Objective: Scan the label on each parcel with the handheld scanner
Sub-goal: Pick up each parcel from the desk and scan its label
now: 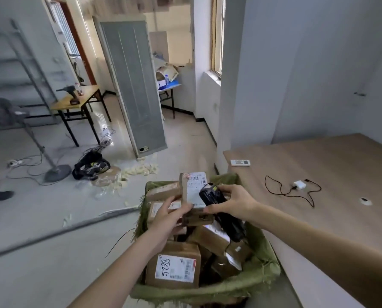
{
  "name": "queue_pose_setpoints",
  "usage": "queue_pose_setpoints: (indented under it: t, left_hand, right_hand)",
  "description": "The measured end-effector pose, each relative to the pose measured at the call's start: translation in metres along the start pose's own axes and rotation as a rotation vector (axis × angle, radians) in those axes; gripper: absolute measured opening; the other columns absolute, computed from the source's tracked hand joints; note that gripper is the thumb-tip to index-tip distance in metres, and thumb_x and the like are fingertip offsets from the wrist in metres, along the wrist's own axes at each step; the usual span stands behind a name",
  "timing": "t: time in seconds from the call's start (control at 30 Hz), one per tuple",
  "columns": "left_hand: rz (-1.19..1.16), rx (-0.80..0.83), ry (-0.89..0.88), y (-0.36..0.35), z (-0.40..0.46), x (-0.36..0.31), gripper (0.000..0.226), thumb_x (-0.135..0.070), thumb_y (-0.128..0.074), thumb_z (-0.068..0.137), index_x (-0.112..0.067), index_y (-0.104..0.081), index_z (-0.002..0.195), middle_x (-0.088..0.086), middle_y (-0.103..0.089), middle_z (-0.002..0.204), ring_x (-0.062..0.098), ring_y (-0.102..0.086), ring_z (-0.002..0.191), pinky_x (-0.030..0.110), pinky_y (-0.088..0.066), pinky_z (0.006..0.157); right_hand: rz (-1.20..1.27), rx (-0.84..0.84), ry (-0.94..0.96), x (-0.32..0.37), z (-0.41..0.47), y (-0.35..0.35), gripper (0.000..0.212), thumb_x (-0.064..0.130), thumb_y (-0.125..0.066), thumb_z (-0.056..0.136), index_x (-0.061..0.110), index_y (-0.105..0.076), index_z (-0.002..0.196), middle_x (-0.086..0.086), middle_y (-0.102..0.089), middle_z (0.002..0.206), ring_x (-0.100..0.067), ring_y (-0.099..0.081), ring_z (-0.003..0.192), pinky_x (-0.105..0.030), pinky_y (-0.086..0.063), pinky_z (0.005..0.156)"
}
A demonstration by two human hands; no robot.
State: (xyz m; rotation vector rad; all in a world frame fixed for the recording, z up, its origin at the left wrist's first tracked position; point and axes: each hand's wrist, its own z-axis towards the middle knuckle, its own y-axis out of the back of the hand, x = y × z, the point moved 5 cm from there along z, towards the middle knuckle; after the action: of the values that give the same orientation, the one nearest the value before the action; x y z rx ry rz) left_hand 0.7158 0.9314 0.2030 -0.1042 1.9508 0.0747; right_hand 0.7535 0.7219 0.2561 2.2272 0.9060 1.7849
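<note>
Left hand (171, 215) gripped parcel (193, 196) upright above sack (241, 283), label facing viewer. Right hand (230, 202), at parcel's 3 o'clock, fingers wrapped round scanner (221, 210). Risk: scanner body overlapped label's right edge; at such close range the read might fail.

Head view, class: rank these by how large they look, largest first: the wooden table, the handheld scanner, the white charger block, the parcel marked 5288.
1. wooden table
2. parcel marked 5288, though it lies nearest the camera
3. handheld scanner
4. white charger block
</note>
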Motion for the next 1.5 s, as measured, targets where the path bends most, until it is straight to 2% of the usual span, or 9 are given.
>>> queue_pose_setpoints:
  t: [0.13,0.47,0.57,0.67,0.9,1.07,1.3,1.4,1.5]
  left_hand:
    - [0.025,-0.003,0.048,-0.002,0.026,0.029,0.063,-0.036,-0.082,0.082,-0.034,-0.052,0.137,-0.001,-0.069,0.115,0.016,-0.069,0.104,0.043,-0.059,0.092]
    - [0.202,0.094,0.071,-0.04,0.098,0.052,0.094,-0.074,-0.079,0.059,-0.047,-0.046,0.142,-0.006,-0.053,0.141,0.018,-0.053,0.127,0.046,-0.048,0.107]
    - [0.226,0.116,0.085,-0.056,0.11,0.052,0.079,-0.063,-0.076,0.076,-0.043,-0.044,0.145,-0.006,-0.049,0.146,0.018,-0.049,0.13,0.041,-0.043,0.111]
    - [0.294,0.068,0.101,-0.059,0.12,0.057,0.065,-0.043,-0.067,0.094,-0.029,-0.039,0.151,-0.002,-0.047,0.147,0.02,-0.047,0.13,0.032,-0.039,0.101]
    - [0.304,-0.026,0.049,-0.042,0.122,0.04,0.05,-0.036,-0.064,0.098,-0.025,-0.048,0.144,-0.002,-0.054,0.132,0.017,-0.051,0.118,0.031,-0.039,0.094]
    - [0.331,0.026,-0.074,-0.054,0.112,0.003,0.043,-0.031,-0.064,0.098,-0.025,-0.056,0.139,0.0,-0.057,0.142,0.02,-0.053,0.128,0.036,-0.044,0.107]
    - [0.347,0.182,-0.231,-0.103,0.066,-0.055,0.043,-0.032,-0.064,0.097,-0.025,-0.057,0.139,-0.001,-0.057,0.141,0.015,-0.053,0.121,0.033,-0.042,0.101]
    - [0.348,0.313,-0.315,-0.142,0.035,-0.08,0.042,-0.028,-0.065,0.098,-0.021,-0.059,0.138,0.003,-0.059,0.139,0.013,-0.054,0.118,0.026,-0.041,0.095]
    - [0.349,0.405,-0.381,-0.184,-0.003,-0.099,0.04,-0.032,-0.068,0.095,-0.022,-0.063,0.134,0.002,-0.061,0.135,0.016,-0.056,0.121,0.026,-0.044,0.096]
  right_hand:
    - [-0.037,0.003,-0.062,-0.034,0.028,-0.014,0.09,0.047,-0.098,0.059,0.019,-0.063,0.137,0.008,-0.071,0.116,-0.014,-0.069,0.104,-0.036,-0.056,0.097]
    - [-0.064,-0.073,-0.147,-0.081,0.07,0.008,0.078,0.038,-0.096,0.068,0.021,-0.064,0.136,0.013,-0.069,0.105,-0.01,-0.071,0.095,-0.03,-0.059,0.088]
    - [-0.07,-0.074,-0.187,-0.097,0.081,0.016,0.074,0.038,-0.096,0.068,0.025,-0.064,0.133,0.009,-0.071,0.107,-0.012,-0.071,0.095,-0.032,-0.059,0.088]
    - [-0.101,-0.054,-0.215,-0.108,0.089,0.02,0.061,0.036,-0.095,0.069,0.028,-0.065,0.122,0.006,-0.073,0.104,-0.013,-0.072,0.092,-0.032,-0.06,0.085]
    - [-0.153,-0.089,-0.24,-0.118,0.08,0.034,0.063,0.039,-0.095,0.065,0.028,-0.069,0.122,0.005,-0.076,0.098,-0.014,-0.075,0.085,-0.033,-0.063,0.079]
    - [-0.134,-0.169,-0.236,-0.099,0.049,0.064,0.069,0.04,-0.095,0.066,0.03,-0.067,0.128,0.009,-0.076,0.097,-0.012,-0.073,0.085,-0.027,-0.059,0.073]
    - [-0.143,-0.37,-0.277,-0.071,-0.054,0.127,0.098,0.059,-0.093,0.054,0.034,-0.059,0.143,0.005,-0.075,0.11,-0.013,-0.071,0.094,-0.027,-0.053,0.076]
    - [-0.203,-0.474,-0.307,-0.064,-0.116,0.159,0.087,0.066,-0.089,0.047,0.038,-0.07,0.127,0.008,-0.076,0.099,-0.012,-0.071,0.09,-0.028,-0.056,0.078]
    - [-0.243,-0.568,-0.371,-0.056,-0.187,0.189,0.057,0.057,-0.092,0.06,0.034,-0.072,0.109,0.007,-0.075,0.1,-0.013,-0.07,0.091,-0.029,-0.057,0.084]
